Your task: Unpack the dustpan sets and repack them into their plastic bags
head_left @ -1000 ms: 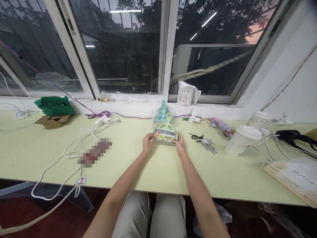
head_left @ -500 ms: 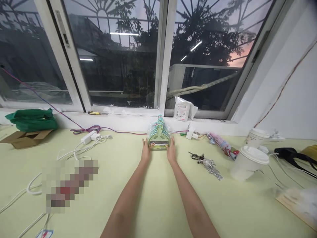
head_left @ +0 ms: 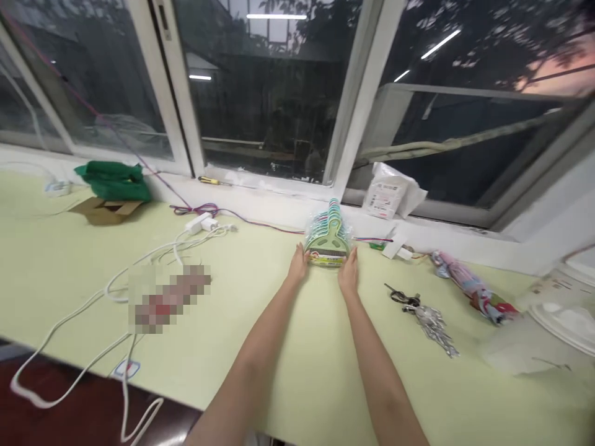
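A plastic-wrapped stack of small dustpan sets (head_left: 328, 241), as they look, stands on the table against the window sill. The front one is light green with a looped handle, a dark bristle-like band and a printed label; teal and pink edges show behind it. My left hand (head_left: 298, 265) presses along the stack's left side, thumb toward the front. Against the right side lies my right hand (head_left: 348, 270), so the stack is held between both hands. Their far fingers are partly hidden. Both arms reach forward, stretched out.
Keys with a silvery tassel (head_left: 427, 319) and a folded umbrella (head_left: 471, 286) lie to the right, near white cups (head_left: 553, 334). A white power strip (head_left: 201, 224) and cables are left. Farther left, a green bag (head_left: 114, 181) rests on a cardboard box (head_left: 102, 212). A white package (head_left: 385, 191) leans on the sill.
The camera view has turned left and downward, so things sit farther right and the table's front edge shows. Both hands stay on the sides of the stack, which stands by the sill as before.
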`<state>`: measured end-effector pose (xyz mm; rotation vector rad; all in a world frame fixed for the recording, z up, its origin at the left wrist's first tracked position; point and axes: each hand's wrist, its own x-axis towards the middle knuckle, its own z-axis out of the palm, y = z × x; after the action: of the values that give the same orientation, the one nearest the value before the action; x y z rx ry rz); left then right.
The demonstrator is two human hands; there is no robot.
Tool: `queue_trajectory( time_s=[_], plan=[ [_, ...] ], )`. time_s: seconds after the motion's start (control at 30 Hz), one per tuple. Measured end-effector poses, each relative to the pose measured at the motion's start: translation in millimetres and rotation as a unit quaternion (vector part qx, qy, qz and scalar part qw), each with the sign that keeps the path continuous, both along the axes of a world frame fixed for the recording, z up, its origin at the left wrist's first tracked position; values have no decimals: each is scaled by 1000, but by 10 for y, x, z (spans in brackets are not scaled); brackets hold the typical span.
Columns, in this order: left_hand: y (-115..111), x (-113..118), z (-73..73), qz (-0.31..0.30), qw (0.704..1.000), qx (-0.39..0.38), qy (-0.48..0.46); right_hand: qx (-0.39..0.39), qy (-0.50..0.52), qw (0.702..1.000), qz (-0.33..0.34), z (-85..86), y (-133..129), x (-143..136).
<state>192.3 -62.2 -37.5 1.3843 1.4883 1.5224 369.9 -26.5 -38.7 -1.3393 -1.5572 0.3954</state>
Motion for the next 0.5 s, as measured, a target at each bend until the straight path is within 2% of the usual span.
queue_trajectory(
  time_s=[0.2, 0.4, 0.5],
  plan=[
    [30, 48, -112, 68, 995, -18, 68, 8, -50, 998, -44, 2, -85, 13],
    [24, 36, -115, 41, 997, -5, 66, 9, -37, 999, -11, -109, 31, 74],
    [-55, -8, -100, 57, 998, -1, 32, 20, -1, 1000, -17, -189, 36, 169]
  ],
)
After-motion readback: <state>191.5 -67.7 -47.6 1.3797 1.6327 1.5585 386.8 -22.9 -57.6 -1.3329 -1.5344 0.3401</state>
